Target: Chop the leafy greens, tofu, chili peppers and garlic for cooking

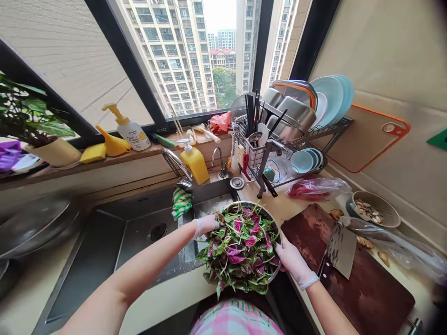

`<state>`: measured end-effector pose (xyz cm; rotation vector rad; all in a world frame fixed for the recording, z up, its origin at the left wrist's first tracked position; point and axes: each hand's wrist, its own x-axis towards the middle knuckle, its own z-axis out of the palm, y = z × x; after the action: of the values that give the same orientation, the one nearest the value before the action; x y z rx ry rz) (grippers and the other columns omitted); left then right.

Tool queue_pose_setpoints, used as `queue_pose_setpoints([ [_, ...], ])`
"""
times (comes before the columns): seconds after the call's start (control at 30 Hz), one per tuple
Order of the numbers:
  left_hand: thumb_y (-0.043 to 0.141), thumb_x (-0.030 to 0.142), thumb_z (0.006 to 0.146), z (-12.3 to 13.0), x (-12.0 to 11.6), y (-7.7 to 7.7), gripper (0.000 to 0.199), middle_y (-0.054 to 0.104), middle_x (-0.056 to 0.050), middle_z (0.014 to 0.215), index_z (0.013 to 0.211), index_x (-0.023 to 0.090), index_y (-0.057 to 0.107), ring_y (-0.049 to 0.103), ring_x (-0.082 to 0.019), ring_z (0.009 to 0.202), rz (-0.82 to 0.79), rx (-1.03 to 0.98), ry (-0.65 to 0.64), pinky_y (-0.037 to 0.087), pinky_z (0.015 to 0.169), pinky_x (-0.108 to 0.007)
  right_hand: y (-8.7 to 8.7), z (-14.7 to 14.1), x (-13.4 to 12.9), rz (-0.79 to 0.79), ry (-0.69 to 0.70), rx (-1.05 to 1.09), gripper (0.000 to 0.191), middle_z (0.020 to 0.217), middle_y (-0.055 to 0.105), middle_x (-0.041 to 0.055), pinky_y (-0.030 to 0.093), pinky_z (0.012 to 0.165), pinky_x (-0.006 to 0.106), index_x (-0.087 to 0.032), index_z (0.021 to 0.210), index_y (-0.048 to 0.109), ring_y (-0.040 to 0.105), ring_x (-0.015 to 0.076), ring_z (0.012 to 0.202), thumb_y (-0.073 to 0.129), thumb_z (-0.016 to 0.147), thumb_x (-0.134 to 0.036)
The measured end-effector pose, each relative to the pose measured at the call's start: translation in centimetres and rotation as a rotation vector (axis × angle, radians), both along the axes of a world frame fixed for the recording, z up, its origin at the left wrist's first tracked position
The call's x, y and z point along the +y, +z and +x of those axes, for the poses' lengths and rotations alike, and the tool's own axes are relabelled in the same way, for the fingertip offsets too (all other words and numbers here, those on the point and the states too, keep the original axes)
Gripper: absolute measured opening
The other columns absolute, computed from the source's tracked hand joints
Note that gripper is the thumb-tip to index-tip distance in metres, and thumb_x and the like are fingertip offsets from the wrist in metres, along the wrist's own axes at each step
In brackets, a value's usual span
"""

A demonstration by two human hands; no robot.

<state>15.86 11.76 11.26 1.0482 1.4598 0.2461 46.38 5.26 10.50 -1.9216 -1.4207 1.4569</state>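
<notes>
A round metal strainer (276,223), heaped with green and purple leafy vegetables (240,246), is held up at the sink's front right edge. My left hand (206,226), in a thin clear glove, is at the heap's left side, its fingertips hidden among the leaves. On the right, my right hand (292,259), also gloved, grips the strainer's rim, with the fingers wrapped behind it. Leaves hang over the strainer's left and front sides and cover most of it.
The sink (139,232) lies to the left, with a green-striped cloth (182,203) on its divider. A cleaver (340,249) rests on a brown cutting board (370,288) at right. A loaded dish rack (265,163) stands behind, beside a yellow bottle (195,165).
</notes>
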Motion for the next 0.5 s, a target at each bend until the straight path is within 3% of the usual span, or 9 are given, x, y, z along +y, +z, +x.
queue_pose_setpoints([
  [0.1, 0.074, 0.027, 0.059, -1.6, 0.4, 0.9, 0.035, 0.068, -0.004, 0.084, 0.091, 0.019, 0.061, 0.064, -0.021, 0.075, -0.254, -0.28, -0.122, 0.051, 0.059, -0.029, -0.5, 0.8, 0.0, 0.026, 0.014, 0.024, 0.062, 0.075, 0.067, -0.0004, 0.039, 0.038, 0.021, -0.027, 0.141, 0.026, 0.055, 0.0134, 0.044, 0.039, 0.082, -0.039],
  [0.2, 0.074, 0.026, 0.059, -3.4, 0.1, 0.9, 0.034, 0.066, -0.002, 0.082, 0.09, 0.02, 0.06, 0.063, -0.019, 0.075, -0.364, -0.513, -0.077, 0.052, 0.067, -0.033, -1.5, 1.8, 0.2, 0.015, 0.061, -0.017, 0.058, 0.069, 0.067, -0.0006, 0.042, 0.043, 0.023, -0.023, 0.139, 0.034, 0.058, 0.0156, 0.049, 0.035, 0.083, -0.04],
  [0.33, 0.067, 0.026, 0.065, -3.7, -0.7, -0.7, 0.024, 0.062, 0.0, 0.078, 0.087, 0.02, 0.059, 0.06, -0.015, 0.067, -0.298, -0.565, 0.034, 0.052, 0.07, -0.035, -2.1, 3.2, 1.2, 0.114, 0.11, -0.175, 0.052, 0.067, 0.068, -0.0005, 0.045, 0.053, 0.024, -0.027, 0.129, 0.049, 0.061, 0.017, 0.055, 0.036, 0.081, -0.043],
  [0.5, 0.062, 0.02, 0.066, -2.4, -1.4, -2.5, 0.023, 0.056, 0.003, 0.067, 0.089, 0.02, 0.059, 0.055, -0.011, 0.056, -0.168, -0.478, 0.036, 0.053, 0.067, -0.034, -1.5, 3.4, 1.7, -0.006, 0.078, -0.138, 0.057, 0.044, 0.052, -0.0056, 0.037, 0.039, 0.024, -0.02, 0.125, 0.049, 0.048, 0.0148, 0.036, 0.037, 0.078, -0.049],
])
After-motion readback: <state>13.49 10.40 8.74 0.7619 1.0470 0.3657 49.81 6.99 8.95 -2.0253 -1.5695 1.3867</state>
